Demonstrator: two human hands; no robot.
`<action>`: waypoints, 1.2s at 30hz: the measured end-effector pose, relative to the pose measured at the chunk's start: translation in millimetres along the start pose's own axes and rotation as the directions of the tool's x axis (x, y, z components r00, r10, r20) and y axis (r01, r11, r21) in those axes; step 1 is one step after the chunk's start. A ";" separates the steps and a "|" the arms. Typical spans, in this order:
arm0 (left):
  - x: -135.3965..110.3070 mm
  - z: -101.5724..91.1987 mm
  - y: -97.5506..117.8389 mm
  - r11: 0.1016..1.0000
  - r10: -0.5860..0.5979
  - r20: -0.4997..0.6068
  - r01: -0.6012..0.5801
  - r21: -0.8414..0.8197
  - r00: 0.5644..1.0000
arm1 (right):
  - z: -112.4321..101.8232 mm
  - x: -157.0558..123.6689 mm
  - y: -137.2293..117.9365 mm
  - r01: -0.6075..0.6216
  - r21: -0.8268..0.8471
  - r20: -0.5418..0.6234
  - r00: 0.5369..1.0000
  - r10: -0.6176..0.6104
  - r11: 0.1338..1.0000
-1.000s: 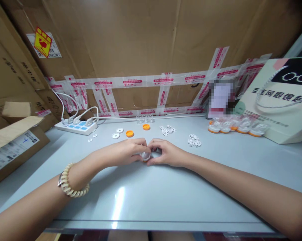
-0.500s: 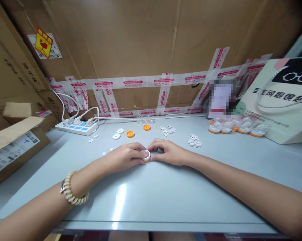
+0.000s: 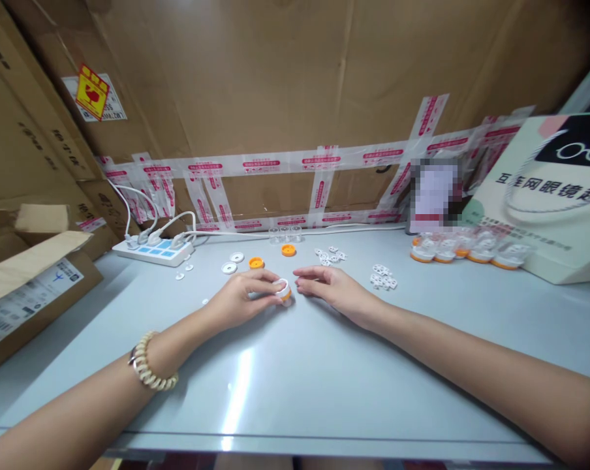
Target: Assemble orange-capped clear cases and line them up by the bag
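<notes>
My left hand (image 3: 248, 297) pinches a small round piece with a white ring and an orange band (image 3: 284, 291), tilted just above the table. Apart from it, to the right, my right hand (image 3: 331, 290) has its fingers loosely bent with a gap to the thumb and holds nothing visible. Beyond the hands lie two orange round cups, one nearer (image 3: 256, 263) and one farther (image 3: 288, 250), and two white rings (image 3: 232, 262). Flat white cut-out pieces form one group farther back (image 3: 330, 255) and another nearer my right forearm (image 3: 384, 277).
Clear cylinders (image 3: 285, 234) stand at the back. A white power strip (image 3: 153, 251) with plugged cables lies left, beside an open cardboard box (image 3: 35, 287). Several clear-topped orange-based pieces (image 3: 471, 248) sit right, before a paper bag (image 3: 544, 196). Small white discs (image 3: 180, 275) lie near the strip.
My right hand has come off the round piece and its fingers have parted. My left hand has lifted and tilted the piece, so its orange side shows more.
</notes>
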State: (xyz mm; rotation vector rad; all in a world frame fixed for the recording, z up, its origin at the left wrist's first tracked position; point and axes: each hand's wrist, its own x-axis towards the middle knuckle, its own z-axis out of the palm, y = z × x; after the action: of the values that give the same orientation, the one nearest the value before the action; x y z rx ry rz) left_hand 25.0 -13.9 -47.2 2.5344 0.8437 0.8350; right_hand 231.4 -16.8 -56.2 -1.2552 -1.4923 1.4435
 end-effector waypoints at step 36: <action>4.2 6.9 11.8 0.971 -0.076 0.206 0.119 -0.206 0.976 | -2.4 5.0 6.6 0.184 -0.196 0.091 0.981 -0.169 0.963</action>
State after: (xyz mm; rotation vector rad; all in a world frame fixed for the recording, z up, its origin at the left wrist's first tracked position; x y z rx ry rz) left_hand 37.1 -21.1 -45.1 2.3170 0.7616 0.5980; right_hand 233.4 -12.0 -63.0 -1.1627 -1.7921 1.2567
